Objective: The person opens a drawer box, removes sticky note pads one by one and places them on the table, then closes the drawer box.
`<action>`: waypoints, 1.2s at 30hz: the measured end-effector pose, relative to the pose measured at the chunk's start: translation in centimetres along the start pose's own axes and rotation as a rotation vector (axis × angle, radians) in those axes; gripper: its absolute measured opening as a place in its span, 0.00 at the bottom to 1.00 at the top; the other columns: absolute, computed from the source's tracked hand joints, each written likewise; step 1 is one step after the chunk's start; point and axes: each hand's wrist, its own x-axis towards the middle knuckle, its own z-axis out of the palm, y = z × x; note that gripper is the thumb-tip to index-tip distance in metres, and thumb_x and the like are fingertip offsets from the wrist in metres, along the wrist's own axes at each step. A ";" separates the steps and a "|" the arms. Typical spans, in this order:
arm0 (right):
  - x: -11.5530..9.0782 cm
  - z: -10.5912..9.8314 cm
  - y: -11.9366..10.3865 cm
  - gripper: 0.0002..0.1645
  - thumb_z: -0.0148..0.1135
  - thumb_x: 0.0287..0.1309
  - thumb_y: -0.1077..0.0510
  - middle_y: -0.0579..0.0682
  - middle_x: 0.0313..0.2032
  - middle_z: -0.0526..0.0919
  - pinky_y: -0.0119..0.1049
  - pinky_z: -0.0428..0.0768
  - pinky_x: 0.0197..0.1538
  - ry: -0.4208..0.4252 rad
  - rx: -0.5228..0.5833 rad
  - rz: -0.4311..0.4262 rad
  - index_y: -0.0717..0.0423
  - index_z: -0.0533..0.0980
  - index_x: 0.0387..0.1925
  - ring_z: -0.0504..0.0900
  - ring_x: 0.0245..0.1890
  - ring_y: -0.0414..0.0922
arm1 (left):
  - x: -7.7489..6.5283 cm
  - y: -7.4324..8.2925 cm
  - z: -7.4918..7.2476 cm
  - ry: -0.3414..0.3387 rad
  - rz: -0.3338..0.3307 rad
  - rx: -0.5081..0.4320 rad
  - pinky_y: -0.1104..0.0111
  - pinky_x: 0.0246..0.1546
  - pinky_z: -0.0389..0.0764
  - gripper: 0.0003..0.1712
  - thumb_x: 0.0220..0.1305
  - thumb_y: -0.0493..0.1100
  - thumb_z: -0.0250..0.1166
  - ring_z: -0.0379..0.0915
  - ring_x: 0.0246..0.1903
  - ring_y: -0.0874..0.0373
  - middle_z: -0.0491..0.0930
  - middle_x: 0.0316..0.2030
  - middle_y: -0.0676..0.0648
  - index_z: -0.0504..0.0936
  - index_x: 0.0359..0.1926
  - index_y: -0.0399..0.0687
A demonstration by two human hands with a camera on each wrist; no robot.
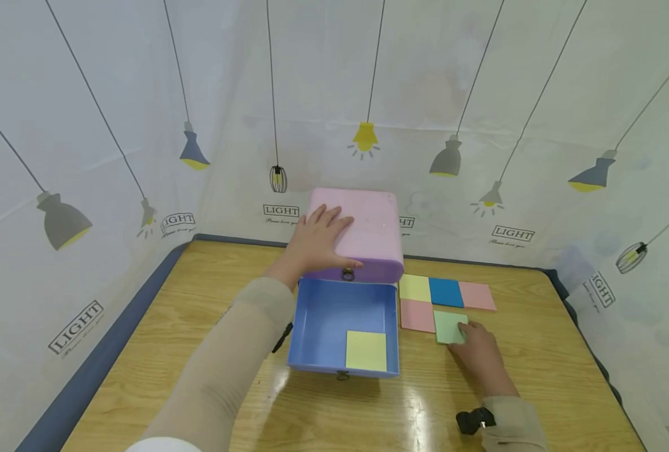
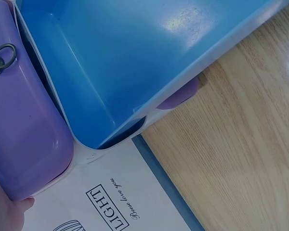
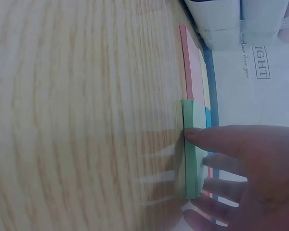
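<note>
My left hand [image 1: 318, 243] rests with spread fingers on the pink top of a small drawer box [image 1: 374, 220]. The thumb lies near the front edge, by a metal ring pull [image 1: 348, 274]. Below it a blue drawer [image 1: 334, 307] is pulled out, with a yellow sticky note pad [image 1: 366, 350] in its front right corner. To the right, my right hand [image 1: 481, 353] holds a light green sticky note pad [image 1: 446, 325] by its right side. In the right wrist view, the thumb is on the near edge of the green pad [image 3: 190, 168], and the fingers are around its other side.
Beside the box lie more pads: yellow [image 1: 415, 287], blue [image 1: 446, 292] and pink [image 1: 477, 295] in the back row, another pink one [image 1: 417, 316] in front. A printed lamp backdrop [image 1: 323, 75] stands behind the wooden table [image 1: 198, 301].
</note>
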 end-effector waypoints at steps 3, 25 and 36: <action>0.2 0.0 -0.1 0.35 0.64 0.59 0.59 0.80 0.62 0.61 0.66 0.64 0.60 0.003 -0.001 -0.003 0.78 0.66 0.61 0.61 0.59 0.76 | 0.0 0.0 0.0 0.000 -0.002 0.000 0.39 0.68 0.43 0.64 0.42 0.86 0.55 0.33 0.74 0.45 0.45 0.76 0.48 0.54 0.76 0.63; 1.8 0.5 0.0 0.35 0.64 0.58 0.59 0.80 0.61 0.62 0.66 0.64 0.60 0.034 0.001 0.007 0.79 0.66 0.61 0.63 0.58 0.76 | 0.2 -0.1 0.2 -0.015 -0.009 0.006 0.40 0.68 0.42 0.64 0.42 0.86 0.54 0.31 0.74 0.45 0.43 0.76 0.49 0.52 0.76 0.64; 2.1 0.2 -0.1 0.36 0.63 0.59 0.59 0.79 0.62 0.61 0.65 0.64 0.61 0.006 0.004 0.036 0.78 0.64 0.63 0.61 0.59 0.76 | 0.2 -0.2 0.4 0.001 -0.001 0.011 0.40 0.68 0.43 0.64 0.41 0.87 0.54 0.33 0.74 0.45 0.44 0.76 0.49 0.53 0.76 0.63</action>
